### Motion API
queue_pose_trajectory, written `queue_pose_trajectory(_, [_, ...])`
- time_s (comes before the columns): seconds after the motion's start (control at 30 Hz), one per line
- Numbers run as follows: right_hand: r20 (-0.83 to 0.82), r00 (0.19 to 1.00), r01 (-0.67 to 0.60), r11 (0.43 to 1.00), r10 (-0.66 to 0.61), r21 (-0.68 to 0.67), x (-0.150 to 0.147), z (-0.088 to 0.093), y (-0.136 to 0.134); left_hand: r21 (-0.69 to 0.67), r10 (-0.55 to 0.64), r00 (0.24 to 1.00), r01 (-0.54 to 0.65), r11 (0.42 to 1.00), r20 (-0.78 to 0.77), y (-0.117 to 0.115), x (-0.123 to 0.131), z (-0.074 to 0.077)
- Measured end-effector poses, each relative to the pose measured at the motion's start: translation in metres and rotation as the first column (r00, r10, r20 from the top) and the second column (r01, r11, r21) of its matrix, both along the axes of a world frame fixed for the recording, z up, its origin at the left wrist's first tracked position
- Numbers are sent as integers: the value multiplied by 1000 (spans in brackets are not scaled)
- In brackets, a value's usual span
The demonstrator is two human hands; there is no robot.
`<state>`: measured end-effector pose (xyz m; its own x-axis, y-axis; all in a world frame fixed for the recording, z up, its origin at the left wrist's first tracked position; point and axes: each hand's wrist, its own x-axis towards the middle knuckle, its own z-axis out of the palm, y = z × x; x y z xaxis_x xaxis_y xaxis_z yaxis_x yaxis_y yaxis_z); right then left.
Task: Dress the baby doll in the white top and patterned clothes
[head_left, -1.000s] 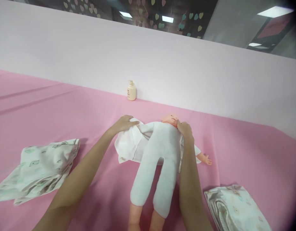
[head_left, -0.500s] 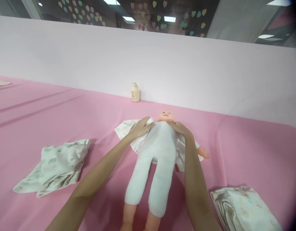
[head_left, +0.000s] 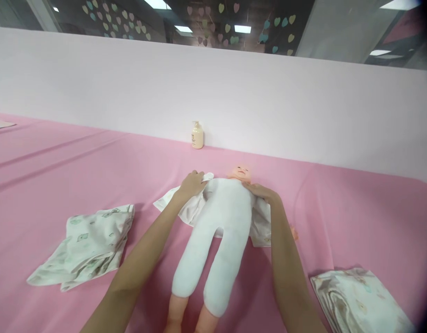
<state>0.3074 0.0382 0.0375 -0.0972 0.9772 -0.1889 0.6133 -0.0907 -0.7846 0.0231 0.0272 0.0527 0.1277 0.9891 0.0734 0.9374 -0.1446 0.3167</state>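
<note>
A baby doll (head_left: 216, 231) with a soft white body lies on its back on the pink table, head away from me. A white printed garment (head_left: 185, 210) is spread under it. My left hand (head_left: 190, 185) is closed on the garment's cloth at the doll's left shoulder. My right hand (head_left: 262, 192) presses on the cloth at the doll's other shoulder, just below the head (head_left: 240, 172), fingers together on the fabric. The doll's bare legs reach the bottom edge.
A folded patterned cloth (head_left: 84, 245) lies at the left, another folded cloth (head_left: 355, 300) at the lower right. A cream pump bottle (head_left: 197, 135) stands by the pale wall (head_left: 269, 101) at the back of the pink table (head_left: 355, 217).
My left hand went in towards the doll's chest with the cloth, then back out to the shoulder. My right hand slid from the neck down to the shoulder cloth. The view shifted slightly.
</note>
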Motion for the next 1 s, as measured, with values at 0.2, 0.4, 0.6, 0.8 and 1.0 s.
queue_pose_trajectory(0.2, [-142,980,-145,989,138,-41,-6,3,-4,-5,-19,1000,19,1000,20,3,24,-24])
queue_pose_trajectory(0.4, [-293,929,-245,969,224,-34,-12,13,-10,57,-109,982,101,993,152,-1,27,-8])
queue_pose_trajectory(0.6, [-361,904,-274,959,229,-78,-16,10,-8,149,-228,967,211,966,112,-31,39,21])
queue_pose_trajectory(0.8, [-295,923,-275,959,246,-62,-19,2,-5,210,-127,968,173,962,-217,-70,58,38])
queue_pose_trajectory(1.0, [-87,962,-254,965,259,67,-25,4,-7,96,-461,839,454,886,289,-98,67,51])
